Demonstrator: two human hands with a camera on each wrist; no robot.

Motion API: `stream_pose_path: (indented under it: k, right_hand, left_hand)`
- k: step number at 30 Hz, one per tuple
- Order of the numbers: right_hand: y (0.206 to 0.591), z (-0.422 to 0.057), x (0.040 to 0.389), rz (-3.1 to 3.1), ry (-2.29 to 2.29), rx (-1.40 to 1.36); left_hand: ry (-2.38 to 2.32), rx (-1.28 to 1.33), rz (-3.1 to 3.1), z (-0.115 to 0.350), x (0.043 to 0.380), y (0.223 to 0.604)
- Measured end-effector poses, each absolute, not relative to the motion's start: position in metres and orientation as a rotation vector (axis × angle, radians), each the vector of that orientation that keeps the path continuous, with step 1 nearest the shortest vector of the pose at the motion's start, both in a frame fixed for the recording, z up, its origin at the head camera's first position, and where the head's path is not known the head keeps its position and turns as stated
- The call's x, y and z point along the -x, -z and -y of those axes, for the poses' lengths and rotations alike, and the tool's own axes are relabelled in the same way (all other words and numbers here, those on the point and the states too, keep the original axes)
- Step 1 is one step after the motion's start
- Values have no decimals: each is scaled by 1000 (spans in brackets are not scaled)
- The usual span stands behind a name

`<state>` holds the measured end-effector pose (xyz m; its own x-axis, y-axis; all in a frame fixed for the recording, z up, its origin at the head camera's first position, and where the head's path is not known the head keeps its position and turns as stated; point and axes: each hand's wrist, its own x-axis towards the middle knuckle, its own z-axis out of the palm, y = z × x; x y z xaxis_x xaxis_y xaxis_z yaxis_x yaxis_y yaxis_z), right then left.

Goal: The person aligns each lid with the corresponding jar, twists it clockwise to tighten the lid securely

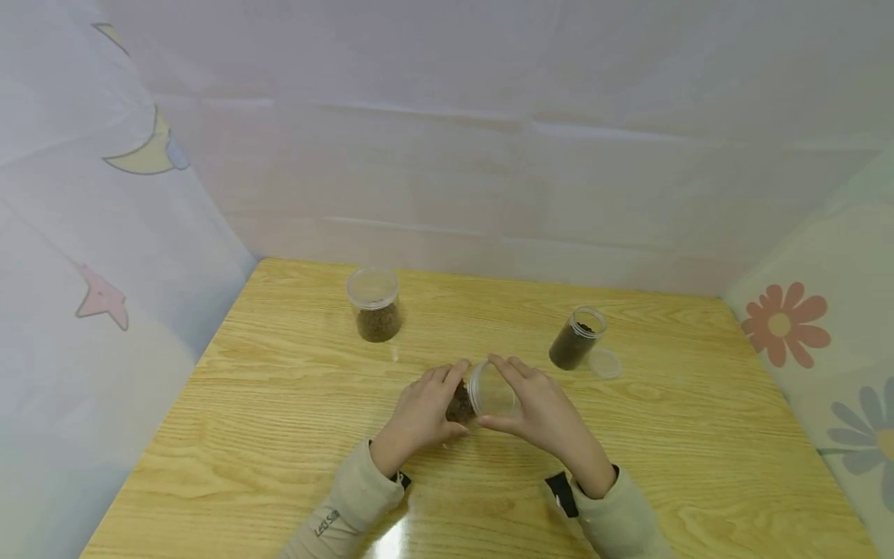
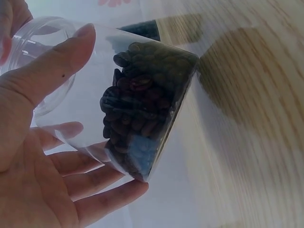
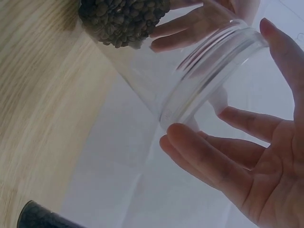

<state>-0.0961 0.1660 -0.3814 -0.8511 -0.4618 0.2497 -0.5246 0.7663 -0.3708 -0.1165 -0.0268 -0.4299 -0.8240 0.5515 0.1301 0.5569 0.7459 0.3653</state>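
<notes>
A clear plastic jar (image 2: pixel 90 99) with dark beans (image 2: pixel 137 95) in its bottom is tilted over the table, its mouth end to the right. My left hand (image 1: pixel 422 407) grips its body, thumb on one side and spread fingers on the other. Around the ridged rim (image 3: pixel 209 71) curve the fingers and thumb of my right hand (image 1: pixel 541 404). Whether a clear lid sits on that rim, I cannot tell. The beans lie against the jar's lower wall and base, partly hidden by my left hand in the head view.
A wide lidded jar (image 1: pixel 377 310) with brown contents stands at the back left. To the right is a narrower jar (image 1: pixel 573 341) with dark contents, a clear round lid (image 1: pixel 604 362) lying beside it. The wooden table (image 1: pixel 279 404) meets cloth walls behind and at the sides.
</notes>
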Motion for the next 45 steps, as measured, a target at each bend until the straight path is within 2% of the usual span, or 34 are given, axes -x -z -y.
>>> stream_pose_path:
  k: [15,28,45]
  right_hand:
    - [382,-167,93,2816,-704,-716]
    - [380,-182,89,2745,-874,-666]
    - [392,-198,84,2699,-823,-542]
  left_hand:
    - [755,983,2944,31,122,427]
    - [1102,996,2836,31,129,437]
    - [1468,817,2755,29,137,445]
